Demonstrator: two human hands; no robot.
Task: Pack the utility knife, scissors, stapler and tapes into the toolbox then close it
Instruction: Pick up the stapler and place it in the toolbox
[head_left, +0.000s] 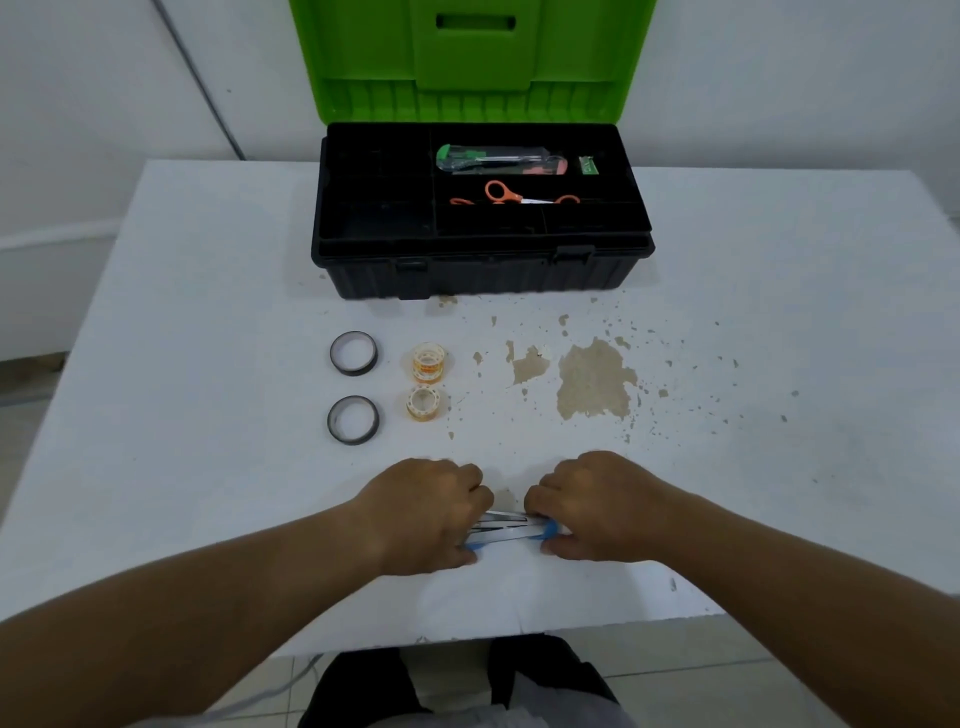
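Note:
A blue and silver stapler (511, 527) lies low over the table's near edge, gripped at both ends. My left hand (426, 512) holds its left end and my right hand (597, 506) holds its right end. The black toolbox (467, 270) stands open at the far side, its green lid (472, 57) upright. In its top tray lie a green utility knife in clear packaging (498, 158) and orange scissors (511, 195). On the table between the box and my hands sit two black tape rolls (353, 370) (353, 437) and two clear yellowish tape rolls (428, 366) (422, 414).
A small green packet (588, 165) lies in the tray to the right of the knife. The white table (208, 312) has patches of peeled paint (592, 379) right of the tapes. The tray's left compartments (379, 187) look dark. Dark-trousered legs (363, 686) show below the table's near edge.

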